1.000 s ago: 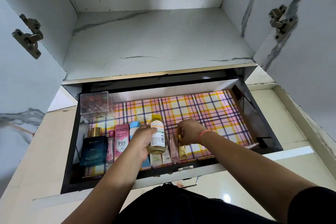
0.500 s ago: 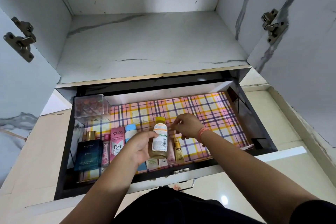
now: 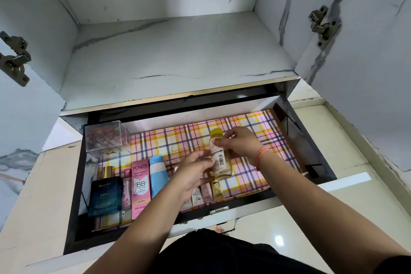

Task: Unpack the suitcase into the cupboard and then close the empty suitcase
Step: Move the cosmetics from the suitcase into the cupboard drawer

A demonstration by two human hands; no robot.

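Yellow-capped bottle (image 3: 220, 158) hangs over the open cupboard drawer (image 3: 297, 131), the right hand (image 3: 242, 142) pinching its neck and the left hand (image 3: 192, 176) touching its side, grip not clear, so I judge the placing step is under way and it next needs laying beside the small tubes (image 3: 206, 193).

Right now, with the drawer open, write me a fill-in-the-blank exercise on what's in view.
1. The bottle that the right hand pinches near the neck has a ___ cap.
2. The tube just right of the Pond's box is ___.
3. The clear box stands in the back ___ corner of the drawer.
4. An orange band circles the person's ___ wrist.

Missing words: yellow; blue; left; right.
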